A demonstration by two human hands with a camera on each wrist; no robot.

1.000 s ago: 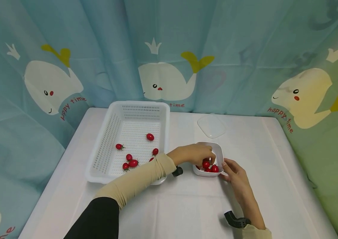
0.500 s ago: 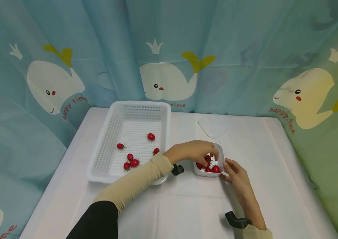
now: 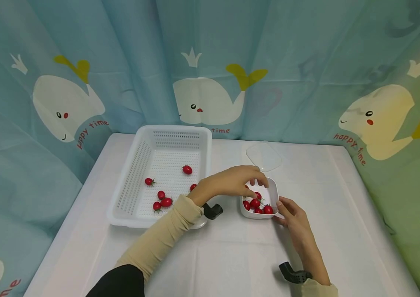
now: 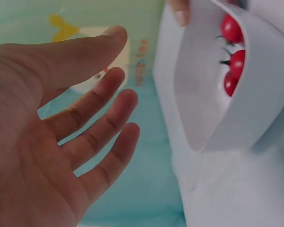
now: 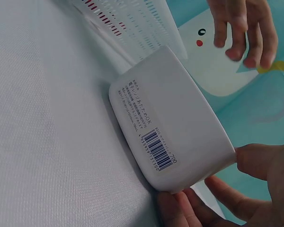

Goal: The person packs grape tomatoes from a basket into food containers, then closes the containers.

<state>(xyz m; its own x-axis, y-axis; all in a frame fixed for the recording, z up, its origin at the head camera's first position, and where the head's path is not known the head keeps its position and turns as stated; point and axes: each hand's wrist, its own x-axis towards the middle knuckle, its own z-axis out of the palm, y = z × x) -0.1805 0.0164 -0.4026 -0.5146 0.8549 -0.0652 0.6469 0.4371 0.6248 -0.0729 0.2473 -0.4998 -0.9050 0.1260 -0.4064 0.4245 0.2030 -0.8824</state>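
My left hand (image 3: 236,180) hovers just over the back left of a small white plastic food container (image 3: 248,213), fingers spread and loosely bent with nothing between them. In the left wrist view the palm and bare fingers (image 4: 102,118) show beside the container. Several red cherry tomatoes (image 3: 255,203) with green stems lie in its front part. My right hand (image 3: 294,218) grips the container's front right corner, thumb at the rim and fingers low on the side. The right wrist view shows a barcode label (image 5: 158,146) on the container's outer wall.
A large white perforated basket (image 3: 120,198) stands on the left, holding several loose cherry tomatoes (image 3: 166,202). Behind the container lies a clear lid (image 3: 263,156), flat on the white-covered table (image 3: 224,255). A whale-print curtain (image 3: 291,49) hangs along the back edge.
My left hand has lifted out of the container and drawn back to the left, its fingers opening and leaving a cherry tomato among the others. The right hand keeps its hold.
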